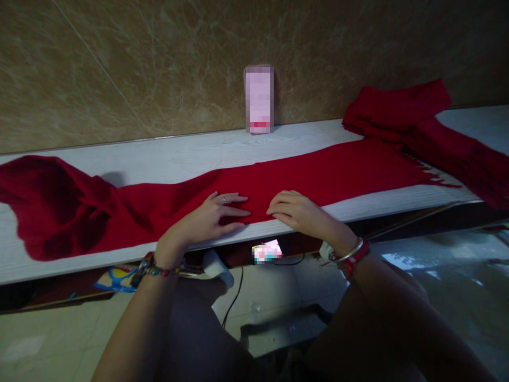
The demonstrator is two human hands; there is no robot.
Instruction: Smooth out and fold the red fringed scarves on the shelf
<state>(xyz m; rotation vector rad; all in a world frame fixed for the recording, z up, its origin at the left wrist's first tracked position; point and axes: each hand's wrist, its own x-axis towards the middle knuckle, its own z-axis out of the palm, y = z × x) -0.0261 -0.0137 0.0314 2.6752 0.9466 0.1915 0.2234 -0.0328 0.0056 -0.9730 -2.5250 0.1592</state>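
Note:
A long red scarf (318, 170) lies along a narrow white wooden ledge (175, 154), bunched up at its left end and fringed at its right end. My left hand (210, 215) rests on the middle of the cloth with its fingers spread. Just to the right, my right hand (296, 212) touches the scarf near its front edge, its fingers pressed together; whether cloth is pinched under them is hidden. Another dark red fringed cloth (393, 114) is heaped at the right, touching the fringed end.
A phone (260, 101) with a blurred screen leans upright against the brown marble wall (167, 63). Below the ledge are a lit screen (267, 251), a black cable (234, 297) and a blue item (119, 279). My legs are beneath, above a tiled floor.

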